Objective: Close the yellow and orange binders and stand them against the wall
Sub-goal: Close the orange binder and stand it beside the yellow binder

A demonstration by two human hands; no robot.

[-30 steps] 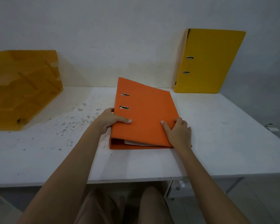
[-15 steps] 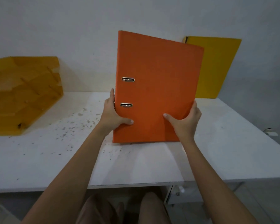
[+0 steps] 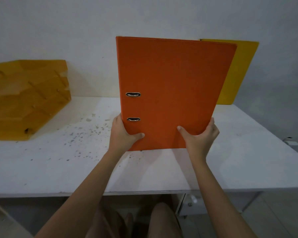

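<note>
The orange binder [image 3: 172, 83] is closed and held upright over the middle of the white table [image 3: 41, 165], its cover with two metal slots facing me. My left hand [image 3: 122, 133] grips its lower left edge near the spine, thumb on the cover. My right hand [image 3: 199, 136] grips its lower right edge the same way. Whether its bottom edge touches the table I cannot tell. Behind it, the closed yellow binder [image 3: 237, 73] stands leaning against the wall at the back right, mostly hidden by the orange one.
A stack of translucent amber paper trays [image 3: 24, 100] sits at the back left against the wall. Dark specks mark the tabletop between the trays and my hands. A small white drawer unit [image 3: 189, 205] is under the table, by my knees.
The orange binder went from lying flat on the table to upright in both hands, and since half a second ago it has shifted slightly toward the wall.
</note>
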